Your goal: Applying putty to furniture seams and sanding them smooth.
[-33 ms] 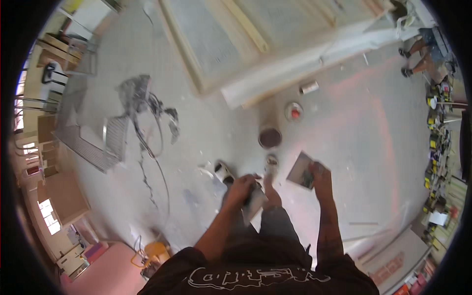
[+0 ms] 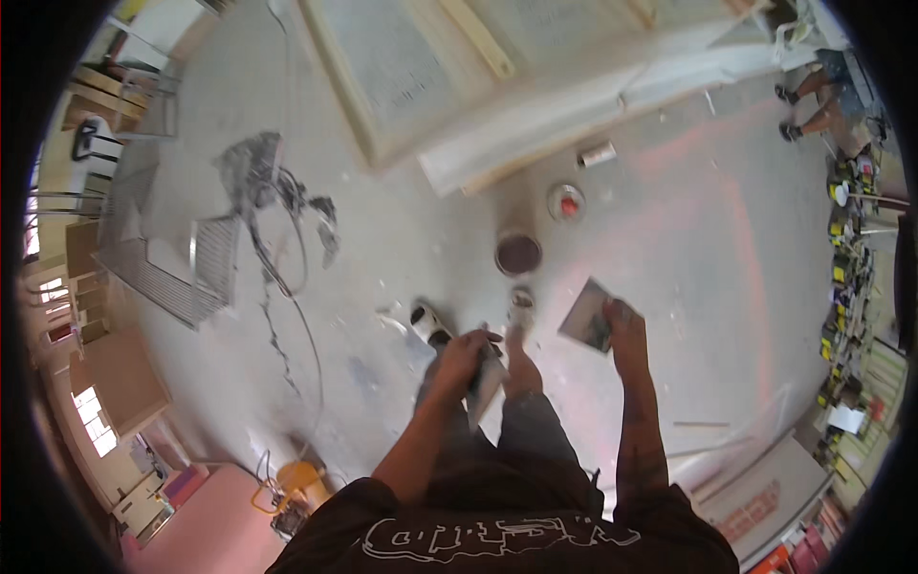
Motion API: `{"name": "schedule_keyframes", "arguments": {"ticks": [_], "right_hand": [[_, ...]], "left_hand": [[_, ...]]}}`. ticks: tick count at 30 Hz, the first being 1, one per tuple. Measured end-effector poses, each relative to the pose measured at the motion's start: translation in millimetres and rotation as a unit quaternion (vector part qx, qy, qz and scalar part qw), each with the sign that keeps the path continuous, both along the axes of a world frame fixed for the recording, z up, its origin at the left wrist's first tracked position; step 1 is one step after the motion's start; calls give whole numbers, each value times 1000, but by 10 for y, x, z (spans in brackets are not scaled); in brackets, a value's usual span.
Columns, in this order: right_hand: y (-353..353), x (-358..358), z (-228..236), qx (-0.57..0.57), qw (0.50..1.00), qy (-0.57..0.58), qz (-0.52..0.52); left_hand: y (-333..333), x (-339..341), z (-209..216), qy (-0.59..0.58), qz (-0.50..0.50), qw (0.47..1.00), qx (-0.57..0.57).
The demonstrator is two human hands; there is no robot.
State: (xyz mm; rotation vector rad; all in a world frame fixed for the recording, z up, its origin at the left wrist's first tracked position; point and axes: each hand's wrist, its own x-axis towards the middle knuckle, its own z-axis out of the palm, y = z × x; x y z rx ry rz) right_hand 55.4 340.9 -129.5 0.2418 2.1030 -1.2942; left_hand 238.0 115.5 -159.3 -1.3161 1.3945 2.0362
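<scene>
Right hand [image 2: 626, 333]: I saw it gripping a flat square plate [image 2: 577, 320] at its right side, above the floor [image 2: 679, 316].
Left hand [image 2: 463, 364]: I saw it grasping a pale flat piece [image 2: 491, 381] before the legs [image 2: 524, 371].
Bucket [image 2: 518, 254]: I noted it beyond the shoes [image 2: 521, 303], near a red-centred round container [image 2: 566, 203].

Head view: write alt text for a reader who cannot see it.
Seen from above, the right hand holds a flat, square sheet off to the side while the left hand grips another flat piece over the legs. Ahead on the grey floor sits a dark round container.
</scene>
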Motion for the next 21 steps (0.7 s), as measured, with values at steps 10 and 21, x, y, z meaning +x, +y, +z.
{"name": "schedule_keyframes", "arguments": {"ticks": [10, 21], "right_hand": [[-77, -216, -2706, -100, 987, -124, 17], [-1309, -109, -4728, 293, 891, 138, 317]], "left_hand": [[257, 232, -975, -123, 138, 978, 93], [-236, 587, -2484, 53, 286, 927, 238]]}}
